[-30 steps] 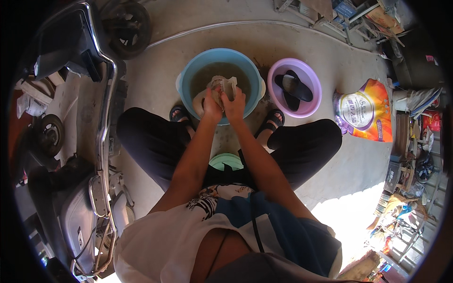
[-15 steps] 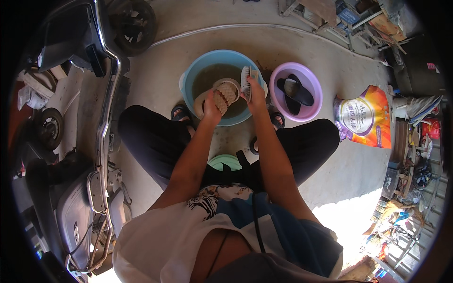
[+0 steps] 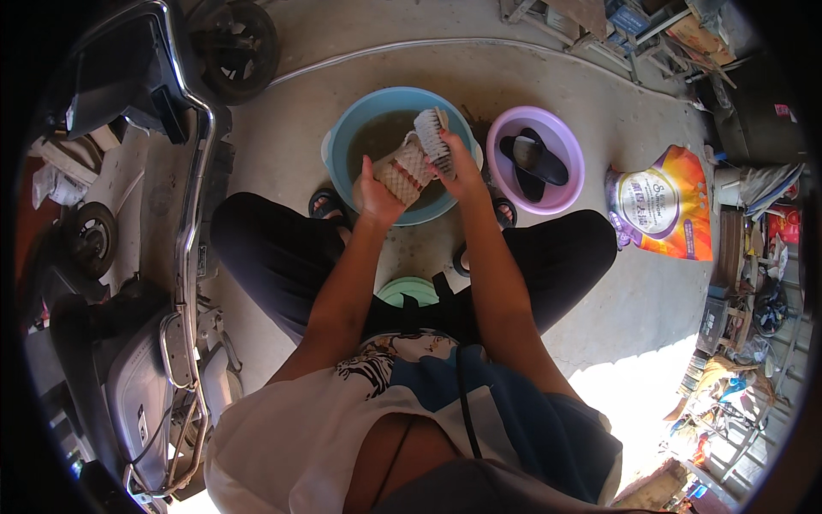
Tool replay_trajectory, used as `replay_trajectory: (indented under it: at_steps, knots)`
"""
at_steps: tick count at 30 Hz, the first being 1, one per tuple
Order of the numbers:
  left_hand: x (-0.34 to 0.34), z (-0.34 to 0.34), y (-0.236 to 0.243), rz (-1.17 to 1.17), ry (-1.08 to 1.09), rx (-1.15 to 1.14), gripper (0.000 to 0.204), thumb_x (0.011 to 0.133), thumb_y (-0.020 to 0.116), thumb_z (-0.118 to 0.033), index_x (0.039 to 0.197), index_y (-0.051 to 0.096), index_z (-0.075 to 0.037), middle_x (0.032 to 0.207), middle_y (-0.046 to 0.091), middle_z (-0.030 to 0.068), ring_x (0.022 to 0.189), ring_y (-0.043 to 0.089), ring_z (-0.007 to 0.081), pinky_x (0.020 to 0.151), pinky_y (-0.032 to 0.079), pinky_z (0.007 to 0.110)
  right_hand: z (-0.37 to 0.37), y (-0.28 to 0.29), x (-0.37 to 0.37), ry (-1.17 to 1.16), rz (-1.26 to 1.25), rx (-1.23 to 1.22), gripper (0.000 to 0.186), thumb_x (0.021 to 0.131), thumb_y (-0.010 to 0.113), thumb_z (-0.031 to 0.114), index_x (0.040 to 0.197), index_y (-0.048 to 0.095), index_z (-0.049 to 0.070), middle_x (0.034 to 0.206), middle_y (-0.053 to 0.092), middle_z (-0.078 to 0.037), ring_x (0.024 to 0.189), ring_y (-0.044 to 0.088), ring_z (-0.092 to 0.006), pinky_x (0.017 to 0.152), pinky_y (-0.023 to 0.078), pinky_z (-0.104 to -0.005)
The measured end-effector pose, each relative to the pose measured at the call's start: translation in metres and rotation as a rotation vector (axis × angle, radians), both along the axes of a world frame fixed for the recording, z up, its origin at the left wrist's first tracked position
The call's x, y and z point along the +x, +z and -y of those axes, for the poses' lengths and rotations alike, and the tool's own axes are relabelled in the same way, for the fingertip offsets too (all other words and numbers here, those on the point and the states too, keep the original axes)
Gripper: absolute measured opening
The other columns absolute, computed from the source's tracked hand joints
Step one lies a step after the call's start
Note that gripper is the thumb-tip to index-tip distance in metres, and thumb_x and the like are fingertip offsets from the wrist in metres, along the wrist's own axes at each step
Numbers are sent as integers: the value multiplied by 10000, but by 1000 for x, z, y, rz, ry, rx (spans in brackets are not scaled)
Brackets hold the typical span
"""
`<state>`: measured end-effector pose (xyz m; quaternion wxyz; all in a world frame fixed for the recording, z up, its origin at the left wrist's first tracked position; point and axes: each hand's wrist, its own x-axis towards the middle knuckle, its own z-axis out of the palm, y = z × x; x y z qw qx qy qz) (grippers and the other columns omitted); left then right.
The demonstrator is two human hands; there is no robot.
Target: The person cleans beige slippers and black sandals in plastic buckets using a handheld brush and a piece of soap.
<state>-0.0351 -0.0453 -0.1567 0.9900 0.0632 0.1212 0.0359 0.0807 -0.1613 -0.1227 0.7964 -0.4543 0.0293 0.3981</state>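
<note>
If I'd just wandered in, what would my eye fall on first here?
Probably the bright orange-and-purple bag on the floor at the right. Next, the blue basin at upper centre, where the left hand holds a beige shoe and the right hand a white-bristled brush. Between bag and basin, two black slippers lie in a purple tub.

Right hand's right: lilac basin | passable: floor between basin and bag | far left: scooter

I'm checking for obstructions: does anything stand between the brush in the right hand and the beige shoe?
Nothing visible does. The right hand holds the brush close to the beige shoe; the left hand holds the shoe's near side.
</note>
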Motion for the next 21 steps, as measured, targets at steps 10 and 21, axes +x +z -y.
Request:
replay_trajectory:
  at_steps: [10, 21]
  knots:
    - [6, -12, 1, -172, 25, 465, 723, 945, 313, -595, 1401, 368, -36, 1386, 465, 124, 1282, 442, 309, 1071, 340, 449, 7, 23, -7, 213, 224, -82, 367, 879, 604, 284, 1138, 568, 26, 926, 617, -53, 724, 592, -117, 531, 455, -249]
    - [2, -11, 35, 257, -119, 15, 808, 898, 256, -670, 1389, 391, -44, 1347, 494, 150, 1211, 478, 358, 1019, 354, 498, 14, 43, -2, 363, 239, -58, 381, 895, 574, 290, 1164, 552, 22, 905, 627, -59, 673, 616, -130, 530, 494, -247]
